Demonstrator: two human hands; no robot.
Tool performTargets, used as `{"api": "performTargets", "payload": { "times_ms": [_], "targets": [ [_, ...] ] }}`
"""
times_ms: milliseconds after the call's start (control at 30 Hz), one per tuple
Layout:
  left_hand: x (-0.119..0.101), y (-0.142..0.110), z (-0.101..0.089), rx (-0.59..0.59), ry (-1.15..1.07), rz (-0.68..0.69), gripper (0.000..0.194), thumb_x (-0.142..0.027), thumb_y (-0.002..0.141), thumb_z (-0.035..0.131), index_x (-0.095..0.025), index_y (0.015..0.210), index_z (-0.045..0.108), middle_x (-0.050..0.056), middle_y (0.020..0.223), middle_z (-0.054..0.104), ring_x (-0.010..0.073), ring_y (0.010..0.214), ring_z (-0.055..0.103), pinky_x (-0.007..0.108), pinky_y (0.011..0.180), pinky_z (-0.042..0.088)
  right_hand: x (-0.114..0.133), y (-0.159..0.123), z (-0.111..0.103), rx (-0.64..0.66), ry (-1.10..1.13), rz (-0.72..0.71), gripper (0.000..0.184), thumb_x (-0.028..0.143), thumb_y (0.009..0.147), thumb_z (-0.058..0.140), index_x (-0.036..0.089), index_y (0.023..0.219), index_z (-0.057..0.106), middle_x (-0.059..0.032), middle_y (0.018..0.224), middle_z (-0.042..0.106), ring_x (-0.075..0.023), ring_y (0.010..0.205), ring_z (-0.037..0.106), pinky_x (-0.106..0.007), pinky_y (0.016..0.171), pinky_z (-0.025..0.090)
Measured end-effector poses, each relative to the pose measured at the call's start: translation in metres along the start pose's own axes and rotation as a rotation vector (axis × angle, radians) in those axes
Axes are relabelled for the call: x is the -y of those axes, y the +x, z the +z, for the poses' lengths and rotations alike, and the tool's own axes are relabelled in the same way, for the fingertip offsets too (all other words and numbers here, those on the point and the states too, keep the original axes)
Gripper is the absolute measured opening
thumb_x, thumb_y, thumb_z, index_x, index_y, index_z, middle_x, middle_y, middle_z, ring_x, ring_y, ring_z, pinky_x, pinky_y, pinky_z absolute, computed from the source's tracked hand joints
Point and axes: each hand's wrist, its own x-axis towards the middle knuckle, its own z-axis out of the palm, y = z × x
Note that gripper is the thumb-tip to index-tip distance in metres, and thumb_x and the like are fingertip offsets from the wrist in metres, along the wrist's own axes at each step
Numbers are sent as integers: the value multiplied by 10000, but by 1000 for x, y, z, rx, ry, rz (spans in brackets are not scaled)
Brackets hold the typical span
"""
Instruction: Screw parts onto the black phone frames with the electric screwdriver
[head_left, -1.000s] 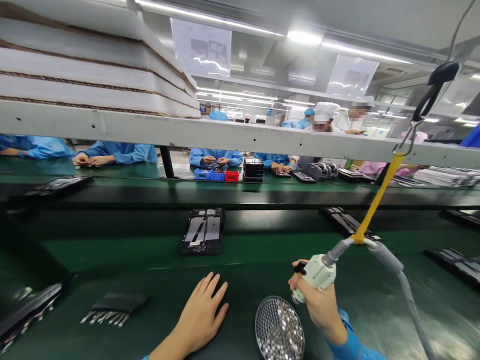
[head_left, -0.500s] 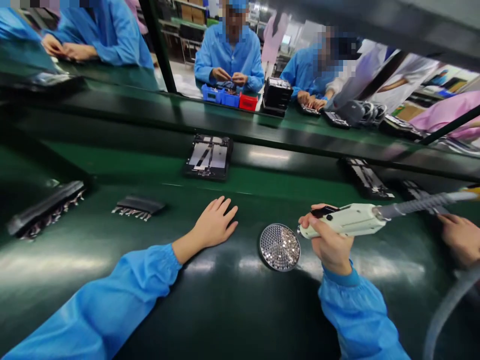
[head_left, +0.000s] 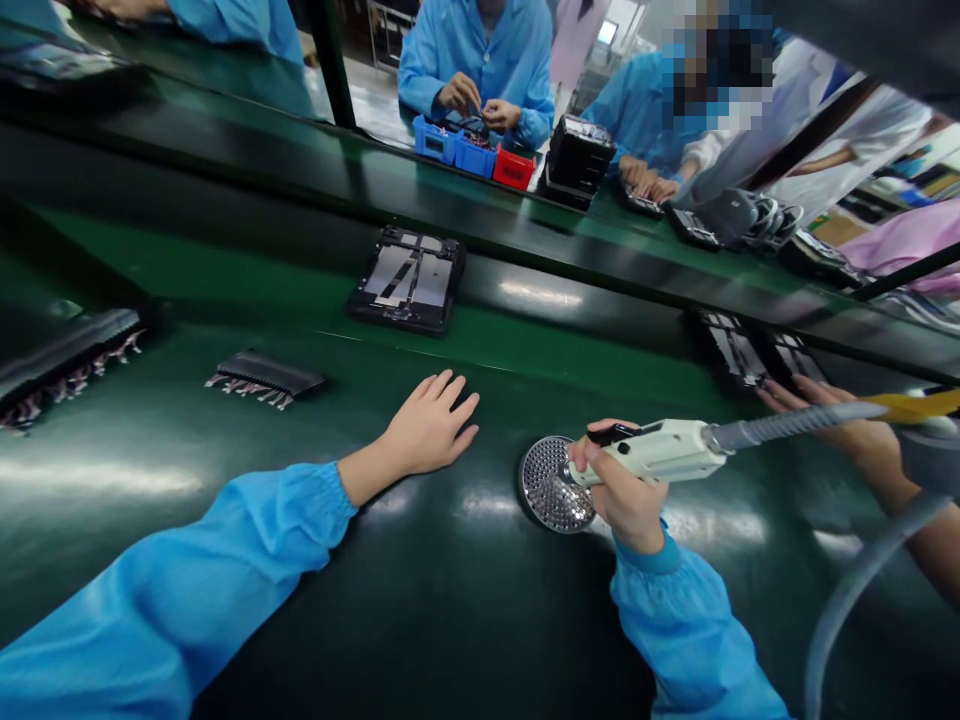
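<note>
In the head view, the right hand (head_left: 622,490) grips a pale corded tool (head_left: 660,452) over a perforated dish (head_left: 543,482), tip contact hard to tell; the left hand (head_left: 429,430) lies, fingers spread wide, on the green bench (head_left: 465,610).

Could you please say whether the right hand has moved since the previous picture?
Yes: against the round dish, the right hand has moved left with its tool, now overlapping the dish.

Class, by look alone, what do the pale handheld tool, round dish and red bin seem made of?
Pale handheld tool: probably matte plastic, given its even, unreflective shell.
Round dish: grey metal or plastic, semi-glossy; glints could come from small shiny pieces inside.
Red bin: likely smooth plastic, being uniformly coloured.
</note>
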Motion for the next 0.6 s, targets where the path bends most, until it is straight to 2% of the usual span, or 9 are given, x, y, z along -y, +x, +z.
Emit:
{"api": "performTargets", "payload": {
  "times_ms": [133,300,600],
  "targets": [
    [-1,1,-1,-1,2,0,448,-364,984,495,-100,1328,609,244,1404,549,413,1377,461,558,1120,392,-2,-1,0,-10,-11,16,160,164,832,679,192,976,617,37,643,600,-155,605,627,-330,601,522],
    [-2,1,-1,-2,17,0,460,-364,981,496,-98,1338,611,248,1402,551,433,1365,469,559,1111,401,-4,-1,0,-8,-9,-3,164,154,818,682,201,967,631,40,636,597,-148,578,617,-328,592,523],
    [-2,0,-2,4,40,2,461,-376,985,486,-112,1341,614,231,1411,554,412,1373,472,542,1123,401,-5,-3,1,-7,-48,0,155,166,809,691,211,940,623,35,645,593,-150,580,614,-326,592,524]
  ]
}}
